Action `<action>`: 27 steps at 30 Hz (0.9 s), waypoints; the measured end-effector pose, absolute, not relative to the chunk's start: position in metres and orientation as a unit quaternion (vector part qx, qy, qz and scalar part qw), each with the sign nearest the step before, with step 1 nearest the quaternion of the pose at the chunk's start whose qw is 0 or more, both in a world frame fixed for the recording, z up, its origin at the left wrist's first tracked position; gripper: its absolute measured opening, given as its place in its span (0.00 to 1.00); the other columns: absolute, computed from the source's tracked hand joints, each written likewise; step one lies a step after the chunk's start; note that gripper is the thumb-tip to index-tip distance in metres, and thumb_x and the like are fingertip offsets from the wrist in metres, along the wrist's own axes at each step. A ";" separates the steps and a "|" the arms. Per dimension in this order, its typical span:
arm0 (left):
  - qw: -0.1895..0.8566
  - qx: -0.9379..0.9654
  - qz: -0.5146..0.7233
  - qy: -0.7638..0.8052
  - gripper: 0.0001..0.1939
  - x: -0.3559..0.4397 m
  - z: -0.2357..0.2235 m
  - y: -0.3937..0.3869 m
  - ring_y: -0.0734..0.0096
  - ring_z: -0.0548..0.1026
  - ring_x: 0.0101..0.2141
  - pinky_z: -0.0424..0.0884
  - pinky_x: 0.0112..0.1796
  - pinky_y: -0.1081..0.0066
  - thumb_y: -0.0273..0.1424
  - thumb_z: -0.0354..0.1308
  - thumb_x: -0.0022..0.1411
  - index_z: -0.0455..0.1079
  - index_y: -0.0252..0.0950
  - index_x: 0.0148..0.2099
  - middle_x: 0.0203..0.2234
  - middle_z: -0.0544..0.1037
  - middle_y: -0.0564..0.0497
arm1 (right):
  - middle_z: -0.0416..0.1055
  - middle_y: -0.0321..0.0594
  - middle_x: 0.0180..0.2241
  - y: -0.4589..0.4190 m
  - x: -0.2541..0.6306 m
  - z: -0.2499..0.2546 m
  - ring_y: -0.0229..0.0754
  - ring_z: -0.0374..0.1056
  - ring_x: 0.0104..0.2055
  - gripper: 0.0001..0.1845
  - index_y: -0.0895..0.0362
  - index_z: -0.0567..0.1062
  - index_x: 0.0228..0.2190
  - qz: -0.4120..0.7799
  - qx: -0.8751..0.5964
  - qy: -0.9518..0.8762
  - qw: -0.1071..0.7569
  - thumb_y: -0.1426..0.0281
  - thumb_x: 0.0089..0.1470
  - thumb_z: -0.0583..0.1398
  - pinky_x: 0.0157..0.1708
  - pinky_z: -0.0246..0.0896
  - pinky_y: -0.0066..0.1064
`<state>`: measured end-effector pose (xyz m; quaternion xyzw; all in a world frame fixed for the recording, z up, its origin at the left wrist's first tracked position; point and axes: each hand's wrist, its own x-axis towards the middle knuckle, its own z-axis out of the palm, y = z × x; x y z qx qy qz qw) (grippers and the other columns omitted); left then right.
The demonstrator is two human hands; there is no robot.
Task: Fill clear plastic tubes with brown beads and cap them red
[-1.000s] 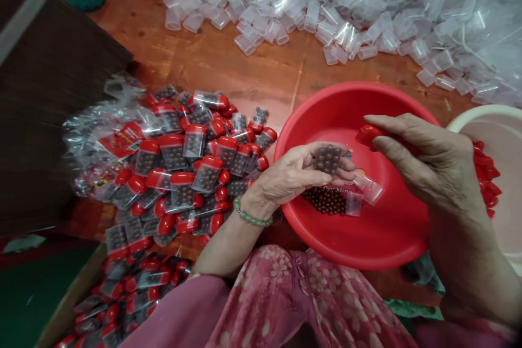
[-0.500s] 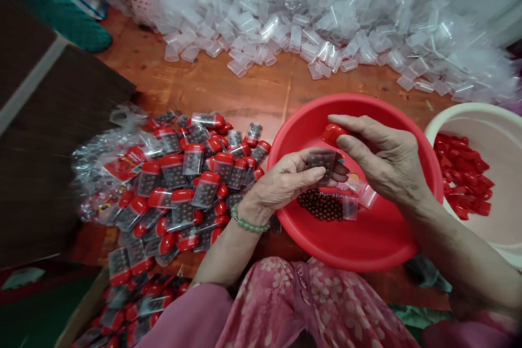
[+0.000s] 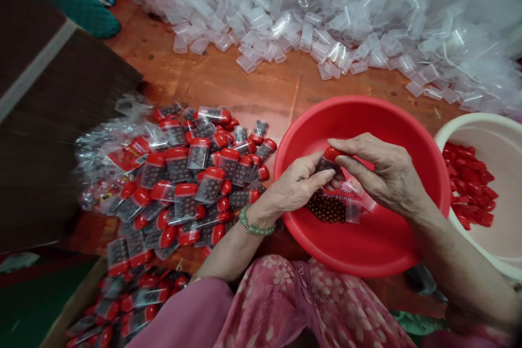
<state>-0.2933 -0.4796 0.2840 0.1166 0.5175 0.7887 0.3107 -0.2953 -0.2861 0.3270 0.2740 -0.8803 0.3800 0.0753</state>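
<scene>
Left hand (image 3: 297,184) curls, nearly closed, around the box (image 3: 325,166); right hand (image 3: 382,173) pinches the cap (image 3: 331,153) at its end, above the tub (image 3: 350,255); a skewed cap may jam — uneven push tips the box, spilling contents onto the balls (image 3: 329,210) beneath.

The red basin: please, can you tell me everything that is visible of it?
The red basin is round, wide and open, with a smooth rim, and looks like plastic. It stands upright on the brown floor. Its inside bottom bears a partly hidden print with letters. Dark brown balls and clear containers lie in it. The left hand and right hand hide part of it. Whether it touches the pale basin is unclear.
</scene>
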 end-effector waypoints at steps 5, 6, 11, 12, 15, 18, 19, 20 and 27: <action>0.327 0.110 0.799 0.494 0.20 -0.292 0.278 -0.481 0.74 0.74 0.32 0.71 0.38 0.72 0.46 0.68 0.62 0.72 0.32 0.39 0.31 0.76 0.51 | 0.80 0.50 0.48 -0.286 -0.289 0.320 0.48 0.77 0.48 0.22 0.55 0.73 0.59 0.302 0.330 -0.891 0.076 0.62 0.67 0.60 0.50 0.74 0.44; 0.331 0.102 0.804 0.483 0.20 -0.292 0.275 -0.481 0.74 0.74 0.32 0.71 0.38 0.73 0.46 0.69 0.61 0.73 0.32 0.39 0.31 0.77 0.50 | 0.79 0.53 0.50 -0.287 -0.287 0.317 0.51 0.76 0.51 0.28 0.57 0.69 0.62 0.283 0.343 -0.892 0.083 0.58 0.65 0.61 0.51 0.74 0.46; 0.363 0.074 0.843 0.389 0.21 -0.291 0.272 -0.478 0.71 0.78 0.34 0.74 0.41 0.71 0.44 0.72 0.59 0.74 0.32 0.40 0.32 0.80 0.48 | 0.75 0.65 0.50 -0.295 -0.282 0.305 0.62 0.74 0.48 0.48 0.67 0.58 0.67 0.155 0.364 -0.907 0.144 0.49 0.59 0.63 0.45 0.72 0.53; 0.359 0.074 0.848 0.382 0.20 -0.291 0.274 -0.477 0.70 0.78 0.33 0.74 0.41 0.70 0.44 0.72 0.59 0.74 0.32 0.39 0.32 0.80 0.47 | 0.75 0.64 0.49 -0.296 -0.282 0.303 0.62 0.74 0.47 0.46 0.67 0.56 0.67 0.136 0.362 -0.908 0.164 0.52 0.60 0.62 0.43 0.71 0.52; 0.346 0.079 0.856 0.375 0.20 -0.291 0.279 -0.474 0.71 0.78 0.33 0.74 0.42 0.70 0.44 0.72 0.58 0.75 0.32 0.38 0.31 0.80 0.48 | 0.76 0.60 0.44 -0.299 -0.284 0.300 0.58 0.74 0.43 0.41 0.66 0.56 0.66 0.114 0.362 -0.897 0.227 0.58 0.61 0.59 0.39 0.70 0.47; 0.337 0.088 0.862 0.370 0.20 -0.290 0.284 -0.472 0.72 0.77 0.32 0.74 0.42 0.71 0.44 0.72 0.59 0.75 0.32 0.39 0.32 0.80 0.48 | 0.76 0.58 0.43 -0.299 -0.285 0.300 0.57 0.74 0.41 0.40 0.64 0.57 0.65 0.106 0.362 -0.890 0.258 0.58 0.59 0.59 0.39 0.69 0.45; 0.334 0.088 0.862 0.371 0.20 -0.290 0.285 -0.471 0.72 0.77 0.33 0.74 0.41 0.71 0.44 0.72 0.59 0.74 0.32 0.39 0.32 0.80 0.49 | 0.77 0.58 0.43 -0.299 -0.285 0.301 0.57 0.74 0.41 0.40 0.63 0.57 0.66 0.105 0.361 -0.889 0.262 0.57 0.59 0.59 0.39 0.68 0.45; 0.334 0.087 0.861 0.373 0.20 -0.289 0.286 -0.471 0.73 0.77 0.32 0.74 0.41 0.71 0.45 0.72 0.58 0.74 0.33 0.39 0.32 0.80 0.49 | 0.77 0.57 0.43 -0.298 -0.285 0.302 0.57 0.74 0.41 0.40 0.62 0.57 0.66 0.103 0.362 -0.888 0.265 0.58 0.59 0.59 0.39 0.68 0.45; 0.357 0.061 0.854 0.374 0.22 -0.286 0.284 -0.474 0.73 0.77 0.30 0.75 0.39 0.71 0.47 0.72 0.57 0.74 0.33 0.37 0.30 0.80 0.49 | 0.77 0.53 0.35 -0.298 -0.287 0.310 0.54 0.72 0.34 0.39 0.65 0.59 0.64 0.094 0.393 -0.872 0.276 0.57 0.59 0.60 0.34 0.67 0.43</action>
